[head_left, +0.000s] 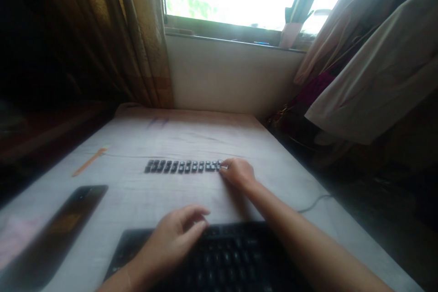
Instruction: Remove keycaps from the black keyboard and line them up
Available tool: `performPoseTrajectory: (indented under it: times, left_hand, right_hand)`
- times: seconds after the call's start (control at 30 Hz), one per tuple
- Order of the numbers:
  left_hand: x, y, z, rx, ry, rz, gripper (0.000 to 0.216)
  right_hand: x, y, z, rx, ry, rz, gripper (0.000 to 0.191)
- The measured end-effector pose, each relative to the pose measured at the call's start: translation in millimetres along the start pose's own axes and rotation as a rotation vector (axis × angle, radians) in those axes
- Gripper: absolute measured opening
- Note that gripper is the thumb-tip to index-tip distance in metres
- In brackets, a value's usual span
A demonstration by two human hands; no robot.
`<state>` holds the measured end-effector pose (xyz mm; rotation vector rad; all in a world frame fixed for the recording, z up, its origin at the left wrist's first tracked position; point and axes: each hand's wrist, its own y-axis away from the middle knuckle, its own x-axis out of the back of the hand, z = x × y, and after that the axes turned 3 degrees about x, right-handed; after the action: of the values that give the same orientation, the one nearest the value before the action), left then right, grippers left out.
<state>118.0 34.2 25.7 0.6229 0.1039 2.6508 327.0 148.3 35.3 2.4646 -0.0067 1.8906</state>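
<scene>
My right hand [237, 172] reaches forward to the right end of two rows of loose black keycaps [183, 167] laid out on a pale cloth. Its thumb and forefinger close around a keycap at that end, partly hidden by the fingers. Nearer to me lies a black keyboard [226, 262], its left and right parts covered by my forearms. Above its back edge hovers my left hand [178, 232], slightly blurred, with fingers curved and a gap between thumb and forefinger; I see nothing held there.
A dark phone-like slab [58, 232] and an orange strip [89, 162] lie at the left. A cable [315, 201] runs off the cloth's right edge. Curtains [137, 41] and hanging clothes [369, 73] flank the window behind the cloth-covered surface [205, 134].
</scene>
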Motion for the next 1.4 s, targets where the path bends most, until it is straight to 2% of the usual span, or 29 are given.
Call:
performPoseTrajectory:
  times: [0.23, 0.4, 0.53, 0.67, 0.73, 0.9, 1.03, 1.1, 1.17, 1.27, 1.4]
  left_hand:
    - [1, 0, 0, 0.005, 0.023, -0.005, 0.028]
    - [1, -1, 0, 0.011, 0.014, -0.003, 0.028]
    - [1, -1, 0, 0.002, 0.014, 0.012, 0.028]
    - [1, -1, 0, 0.013, 0.016, 0.019, 0.030]
    - [2, -1, 1, 0.022, 0.012, 0.014, 0.030]
    - [3, 1, 2, 0.033, 0.027, 0.023, 0.034]
    - [9, 7, -1, 0.046, 0.003, 0.072, 0.035]
    - [18, 11, -6, 0.028, -0.066, 0.131, 0.033]
    - [32, 13, -14, -0.025, -0.182, 0.241, 0.032]
    - [56, 16, -31, -0.016, -0.319, 0.395, 0.035]
    - [73, 25, -45, 0.079, -0.145, 0.493, 0.047]
  right_hand:
    - [5, 1, 2, -0.018, -0.106, 0.026, 0.021]
    - [26, 12, 11, -0.027, -0.342, 0.033, 0.018]
    - [43, 40, 27, -0.017, -0.634, -0.013, 0.027]
    - [46, 76, 46, -0.017, -1.288, -0.095, 0.024]
    - [44, 92, 52, -0.016, -1.426, -0.120, 0.020]
    - [30, 111, 55, 0.035, -1.386, -0.100, 0.036]
    - [20, 111, 55, -0.020, -1.375, -0.018, 0.042]
    - [17, 109, 56, -0.027, -1.328, 0.027, 0.044]
    - [17, 108, 57, -0.021, -1.278, 0.054, 0.046]
    - [16, 110, 55, 0.016, -1.242, 0.025, 0.049]
    - [17, 115, 45, 0.083, -1.227, -0.028, 0.053]
